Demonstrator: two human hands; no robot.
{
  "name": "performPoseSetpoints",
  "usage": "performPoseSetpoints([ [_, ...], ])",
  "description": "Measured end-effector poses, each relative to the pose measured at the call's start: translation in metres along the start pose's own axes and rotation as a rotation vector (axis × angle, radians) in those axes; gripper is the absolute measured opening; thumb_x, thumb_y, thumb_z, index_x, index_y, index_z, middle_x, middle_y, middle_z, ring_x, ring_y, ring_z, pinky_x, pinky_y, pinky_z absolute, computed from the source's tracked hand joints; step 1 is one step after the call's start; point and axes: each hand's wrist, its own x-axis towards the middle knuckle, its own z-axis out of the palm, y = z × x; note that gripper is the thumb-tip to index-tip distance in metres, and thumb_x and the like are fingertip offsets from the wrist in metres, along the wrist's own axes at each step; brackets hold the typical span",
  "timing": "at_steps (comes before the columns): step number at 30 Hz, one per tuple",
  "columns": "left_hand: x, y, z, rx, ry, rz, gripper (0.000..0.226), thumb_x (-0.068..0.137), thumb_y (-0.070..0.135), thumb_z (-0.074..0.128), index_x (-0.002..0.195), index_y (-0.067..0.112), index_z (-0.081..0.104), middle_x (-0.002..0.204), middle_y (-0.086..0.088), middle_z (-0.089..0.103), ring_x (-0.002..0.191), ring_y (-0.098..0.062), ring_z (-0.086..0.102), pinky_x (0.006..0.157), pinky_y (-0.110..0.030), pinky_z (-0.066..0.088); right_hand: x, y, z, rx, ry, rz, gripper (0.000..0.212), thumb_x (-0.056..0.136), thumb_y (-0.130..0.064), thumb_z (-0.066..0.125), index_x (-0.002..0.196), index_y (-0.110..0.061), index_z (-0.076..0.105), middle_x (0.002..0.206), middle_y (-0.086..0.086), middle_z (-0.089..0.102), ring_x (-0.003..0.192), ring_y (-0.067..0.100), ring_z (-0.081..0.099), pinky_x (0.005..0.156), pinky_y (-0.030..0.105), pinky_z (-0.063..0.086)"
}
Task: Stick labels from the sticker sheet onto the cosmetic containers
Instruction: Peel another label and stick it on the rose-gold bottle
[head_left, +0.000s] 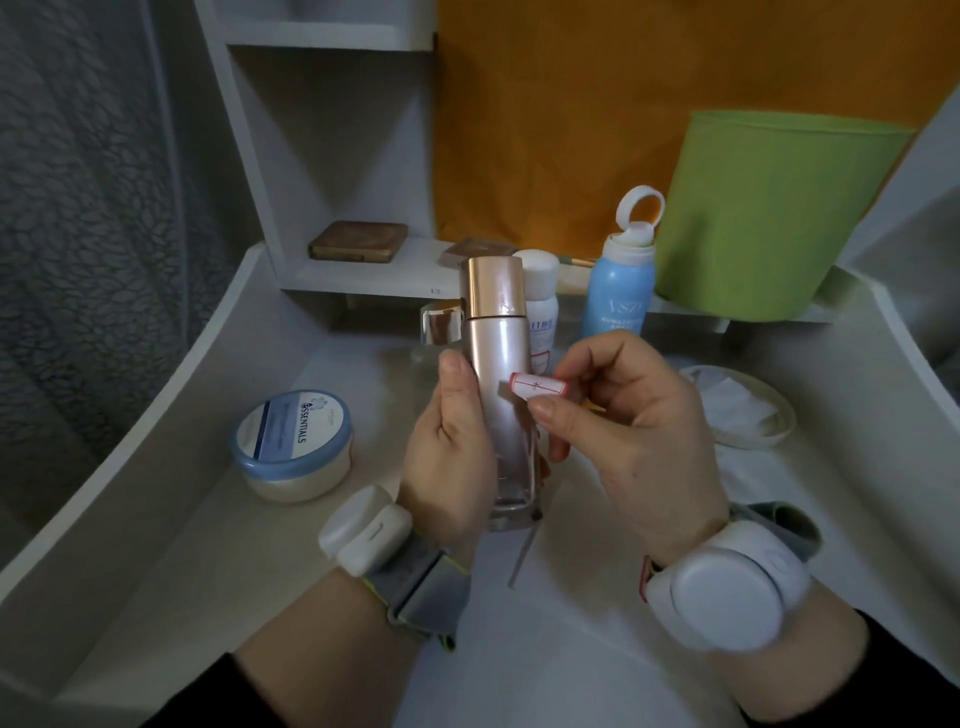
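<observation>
Step in hand: fixing one label to one container.

The left hand (447, 452) is clamped round the lower body of a tall pearly pink bottle (493, 374) with a rose-gold cap. It holds the bottle upright at centre, over the white worktop (156, 571). Whether the base rests on the worktop cannot be told.

The right hand (639, 441) pinches a red-bordered white paper label (537, 386) by its right end. The label's left end appears to meet the bottle's front wall; the rest stands off it.

Judgement: the label is presented but not pressed home. The next move calls for levelling it, then laying it across the curved wall and smoothing outward from the attached end to avoid creases.

The round blue-lidded cream jar (293, 441) at left shows no label from this angle. The sticker sheet cannot be identified.
</observation>
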Motion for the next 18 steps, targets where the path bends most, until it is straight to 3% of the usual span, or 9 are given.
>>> performPoseSetpoints([
  [8,0.0018,-0.0008,0.0004,-0.037,-0.033,-0.04,0.043,0.098,0.046,0.037,0.111,0.022,0.07,0.102,-0.008,0.073,0.098,-0.023,0.068,0.095,-0.044,0.052,-0.0002,-0.002,-0.0011,-0.044,-0.068,-0.022,0.019,0.07,-0.007,0.07,0.078,-0.023,0.063,0.067,0.004,0.059,0.059,0.022,0.054,0.057,0.034,0.047],
  [12,0.0024,-0.001,0.0013,-0.059,-0.053,-0.051,0.049,0.09,0.06,0.041,0.107,0.024,0.07,0.101,-0.01,0.073,0.097,-0.027,0.069,0.094,-0.048,0.051,-0.0015,-0.006,-0.0017,-0.012,-0.042,-0.006,0.005,0.078,-0.009,0.064,0.079,-0.005,0.061,0.059,0.006,0.056,0.05,0.024,0.051,0.049,0.03,0.045],
  [16,0.0032,-0.0014,0.0012,-0.014,-0.019,-0.04,0.044,0.096,0.052,0.038,0.112,0.024,0.069,0.106,-0.009,0.072,0.103,-0.027,0.067,0.098,-0.047,0.049,0.0008,-0.0021,0.0011,-0.133,0.01,-0.029,0.012,0.071,-0.026,0.074,0.072,-0.023,0.063,0.06,-0.003,0.059,0.053,0.02,0.054,0.052,0.031,0.047],
  [18,0.0028,-0.0006,0.0011,0.005,-0.019,-0.034,0.045,0.097,0.051,0.037,0.112,0.025,0.07,0.106,-0.007,0.072,0.102,-0.025,0.066,0.097,-0.046,0.049,0.0015,0.0002,0.0014,-0.171,0.011,-0.026,0.013,0.07,-0.025,0.076,0.072,-0.025,0.063,0.062,-0.006,0.06,0.055,0.017,0.055,0.057,0.035,0.05],
])
